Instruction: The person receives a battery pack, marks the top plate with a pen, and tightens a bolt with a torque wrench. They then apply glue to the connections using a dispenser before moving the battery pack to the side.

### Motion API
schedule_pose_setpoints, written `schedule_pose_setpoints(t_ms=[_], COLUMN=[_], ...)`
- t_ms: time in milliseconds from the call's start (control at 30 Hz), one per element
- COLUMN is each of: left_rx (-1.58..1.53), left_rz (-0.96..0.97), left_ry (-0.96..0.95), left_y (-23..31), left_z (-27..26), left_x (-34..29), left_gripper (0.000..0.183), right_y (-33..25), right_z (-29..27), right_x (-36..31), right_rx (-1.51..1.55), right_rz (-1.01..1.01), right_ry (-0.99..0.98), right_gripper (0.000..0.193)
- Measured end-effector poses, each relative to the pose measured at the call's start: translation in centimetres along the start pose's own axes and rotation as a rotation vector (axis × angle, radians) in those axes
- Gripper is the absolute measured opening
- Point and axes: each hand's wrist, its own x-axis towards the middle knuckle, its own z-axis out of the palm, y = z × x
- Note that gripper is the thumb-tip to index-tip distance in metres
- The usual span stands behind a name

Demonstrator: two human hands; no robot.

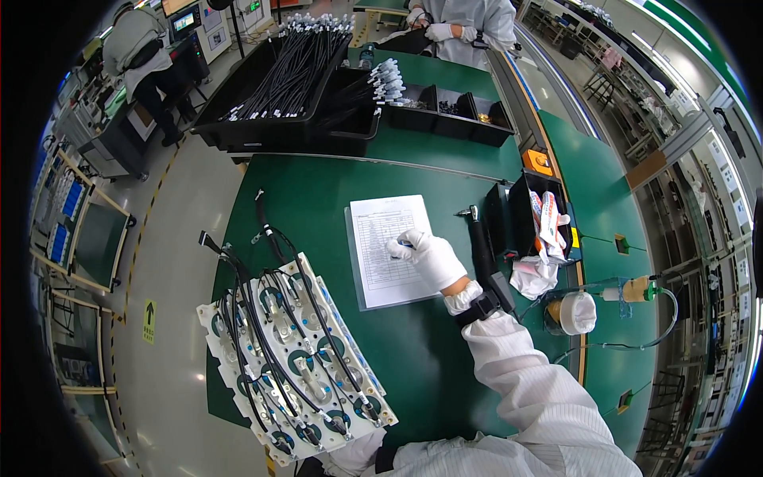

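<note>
My right hand [429, 258], in a white glove, is over a printed form [389, 219] in a clear sleeve on the green table. Its fingers are curled together around something small and dark that I cannot make out. At the left lies a pale metal plate [318, 385] with round openings, blue-ringed fittings and several black cables [266, 350] running across it. Some cable ends reach past its far edge onto the table. My gloved left hand [355, 455] is at the plate's near edge, its fingers hidden.
Right of the form lie a black-handled ratchet tool [479, 246], a black bin [520, 203] with tubes, and a white cup [574, 312]. Farther back stand a tray of cables [211, 127] and small-parts bins [449, 127]. A co-worker [477, 24] works across the table.
</note>
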Motion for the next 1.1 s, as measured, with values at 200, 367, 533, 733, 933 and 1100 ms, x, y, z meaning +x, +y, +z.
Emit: schedule_pose_setpoints(t_ms=[200,367,533,733,933,1100], left_rx=[-0.015,0.003,0.008,0.012,-0.002,-0.084], left_rz=[0.015,0.021,0.013,0.018,0.016,0.014], left_ry=[-0.034,-0.02,-0.006,-0.008,0.002,0.053], left_y=[-0.2,-0.2,-0.1,-0.1,0.0,-0.2], left_z=[-0.3,-0.2,0.0,-0.4,-0.5,-0.7], left_x=[0.4,0.1,0.0,0.3,0.5,1.2], left_gripper=[0.025,0.025,0.024,0.024,0.024,0.021], right_y=[-0.5,-0.8,-0.5,-0.6,-1.0,-0.3], right_z=[0.6,1.0,0.9,0.9,1.2,1.3], right_x=[-0.3,-0.4,-0.5,-0.5,-1.0,-1.0], right_rx=[-0.029,-0.061,-0.093,-0.124,-0.122,-0.133], right_rz=[-0.083,-0.087,-0.115,-0.105,-0.123,-0.135], right_ry=[-0.015,-0.041,-0.018,-0.044,-0.034,0.009], right_gripper=[0.033,0.033,0.033,0.032,0.031,0.032])
